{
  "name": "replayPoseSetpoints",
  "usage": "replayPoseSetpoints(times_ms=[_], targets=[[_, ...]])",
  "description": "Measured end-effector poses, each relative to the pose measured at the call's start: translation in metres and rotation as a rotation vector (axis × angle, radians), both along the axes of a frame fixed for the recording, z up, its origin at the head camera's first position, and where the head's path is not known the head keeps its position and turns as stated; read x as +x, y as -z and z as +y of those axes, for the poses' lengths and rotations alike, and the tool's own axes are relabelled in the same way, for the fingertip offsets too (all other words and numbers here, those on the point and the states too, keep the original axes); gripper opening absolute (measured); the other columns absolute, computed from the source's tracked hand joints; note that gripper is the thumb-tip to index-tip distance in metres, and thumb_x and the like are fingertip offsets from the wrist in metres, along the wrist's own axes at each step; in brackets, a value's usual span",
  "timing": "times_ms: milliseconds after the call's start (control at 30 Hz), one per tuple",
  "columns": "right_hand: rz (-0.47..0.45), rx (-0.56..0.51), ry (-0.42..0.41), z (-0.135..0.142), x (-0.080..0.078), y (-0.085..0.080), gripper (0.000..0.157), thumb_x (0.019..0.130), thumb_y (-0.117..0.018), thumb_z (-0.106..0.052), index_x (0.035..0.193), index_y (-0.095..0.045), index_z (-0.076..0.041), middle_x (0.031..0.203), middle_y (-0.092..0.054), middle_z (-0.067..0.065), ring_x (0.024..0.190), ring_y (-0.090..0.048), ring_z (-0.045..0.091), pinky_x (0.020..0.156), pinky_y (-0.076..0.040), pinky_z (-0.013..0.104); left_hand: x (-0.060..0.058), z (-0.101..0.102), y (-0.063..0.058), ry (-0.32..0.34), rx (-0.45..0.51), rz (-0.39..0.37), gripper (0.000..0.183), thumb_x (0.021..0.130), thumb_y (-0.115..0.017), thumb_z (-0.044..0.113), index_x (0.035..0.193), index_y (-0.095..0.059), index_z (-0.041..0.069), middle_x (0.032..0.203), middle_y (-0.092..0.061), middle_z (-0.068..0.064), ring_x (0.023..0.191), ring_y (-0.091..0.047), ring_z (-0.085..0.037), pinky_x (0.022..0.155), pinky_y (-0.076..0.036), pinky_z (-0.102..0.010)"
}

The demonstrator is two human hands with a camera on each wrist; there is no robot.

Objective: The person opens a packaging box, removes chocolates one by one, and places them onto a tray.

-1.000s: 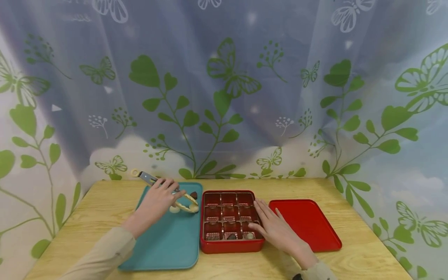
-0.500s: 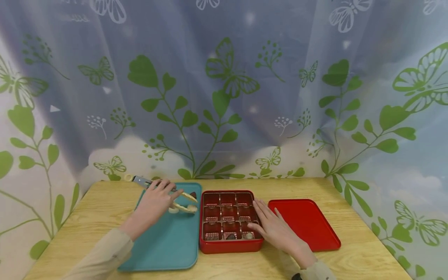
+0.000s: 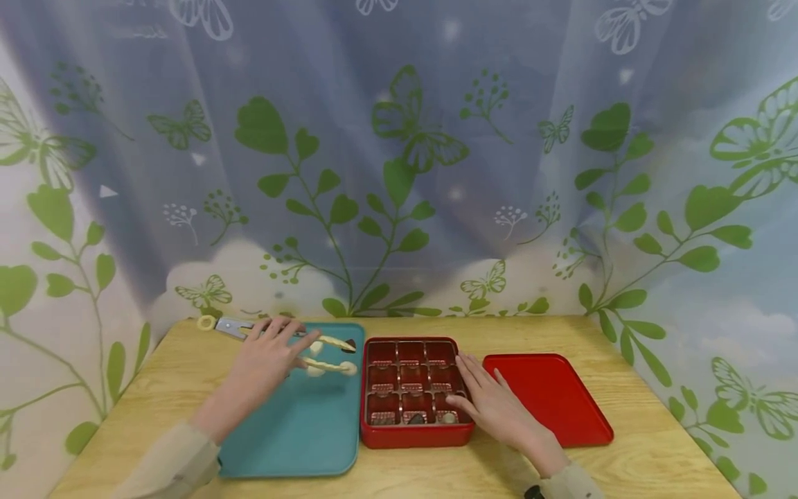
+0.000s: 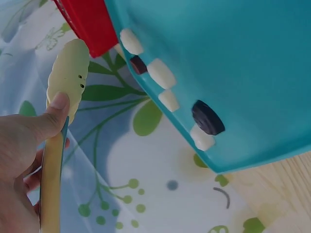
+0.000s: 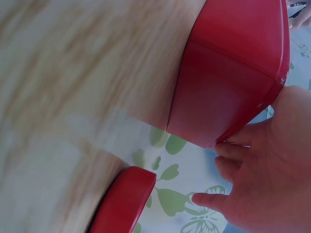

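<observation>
My left hand [image 3: 264, 353] grips a pair of tongs [image 3: 231, 328] with cream, ridged tips and a metal-and-yellow handle end. Its spread tips hang over the far right part of a teal tray [image 3: 293, 433], with nothing pinched between them. In the left wrist view, several white pieces [image 4: 161, 74] and dark brown chocolate-like pieces [image 4: 208, 117] lie along the tray's edge. My right hand [image 3: 501, 412] has its fingers extended, fingertips at the right wall of a red box [image 3: 418, 436]. The box's divided insert holds small pieces, one dark [image 3: 416, 419] and one pale [image 3: 449, 418], in its front row.
A flat red lid [image 3: 551, 405] lies on the wooden table [image 3: 642, 443] to the right of the box. The tray sits close along the box's left side. Behind the table hangs a curtain [image 3: 399, 173] printed with leaves and butterflies.
The tongs have drawn back to the left with my left hand, and their tips have spread apart around the pale piece, which stays on the tray. My right hand keeps its place at the box.
</observation>
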State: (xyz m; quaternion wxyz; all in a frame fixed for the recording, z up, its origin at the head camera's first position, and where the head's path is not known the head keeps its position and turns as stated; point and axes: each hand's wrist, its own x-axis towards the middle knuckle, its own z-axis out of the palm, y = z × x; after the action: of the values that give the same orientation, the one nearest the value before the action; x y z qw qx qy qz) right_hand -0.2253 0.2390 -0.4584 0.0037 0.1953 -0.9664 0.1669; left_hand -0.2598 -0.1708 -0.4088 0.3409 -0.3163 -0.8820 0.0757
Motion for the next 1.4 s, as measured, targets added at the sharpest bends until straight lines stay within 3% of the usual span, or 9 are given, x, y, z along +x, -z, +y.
replayPoseSetpoints(times_ms=[400,767,967,1200,1400], targets=[[-0.009,-0.002,0.006,0.001,0.0,0.0,0.084,0.103,-0.045,-0.058,0.162,-0.019,-0.005,0.169,-0.015,0.012,0.155,-0.016,0.035,0.121,-0.013,0.065,0.02,0.029,-0.015,0.103,-0.037,0.029,0.059,0.073,-0.082,0.042,0.129,-0.07,0.026,0.111,-0.065,-0.001,0.105,-0.058,-0.025,0.094,-0.051,-0.044],[0.011,-0.004,-0.001,0.001,-0.001,0.002,0.082,0.104,-0.044,-0.057,0.162,-0.019,-0.004,0.168,-0.015,0.013,0.154,-0.017,0.035,0.12,-0.014,0.066,0.03,0.062,-0.021,0.143,-0.237,0.011,0.056,0.074,-0.078,0.05,0.126,-0.07,0.031,0.11,-0.064,0.003,0.108,-0.056,-0.02,0.094,-0.05,-0.037],[0.009,-0.007,-0.001,0.002,0.0,0.002,0.082,0.104,-0.045,-0.056,0.162,-0.019,-0.005,0.169,-0.015,0.013,0.154,-0.016,0.035,0.12,-0.014,0.066,0.033,0.08,-0.03,0.108,-0.388,0.015,0.048,0.074,-0.08,0.053,0.118,-0.073,0.035,0.108,-0.066,0.006,0.105,-0.054,-0.018,0.089,-0.046,-0.034],[0.004,-0.003,-0.001,0.002,-0.001,0.002,0.084,0.103,-0.043,-0.06,0.162,-0.019,-0.005,0.169,-0.014,0.012,0.155,-0.016,0.034,0.12,-0.014,0.066,0.041,0.109,-0.046,0.054,-0.503,0.018,0.017,0.087,-0.079,0.034,0.103,-0.078,0.039,0.108,-0.069,0.01,0.11,-0.056,-0.015,0.086,-0.043,-0.031],[0.003,-0.004,-0.004,0.002,0.0,0.001,0.084,0.103,-0.043,-0.06,0.162,-0.019,-0.005,0.169,-0.014,0.012,0.155,-0.015,0.033,0.121,-0.013,0.065,0.044,0.128,-0.048,-0.009,-0.583,-0.048,0.014,0.087,-0.08,0.031,0.098,-0.079,0.04,0.115,-0.07,0.014,0.118,-0.055,-0.012,0.094,-0.044,-0.03]])
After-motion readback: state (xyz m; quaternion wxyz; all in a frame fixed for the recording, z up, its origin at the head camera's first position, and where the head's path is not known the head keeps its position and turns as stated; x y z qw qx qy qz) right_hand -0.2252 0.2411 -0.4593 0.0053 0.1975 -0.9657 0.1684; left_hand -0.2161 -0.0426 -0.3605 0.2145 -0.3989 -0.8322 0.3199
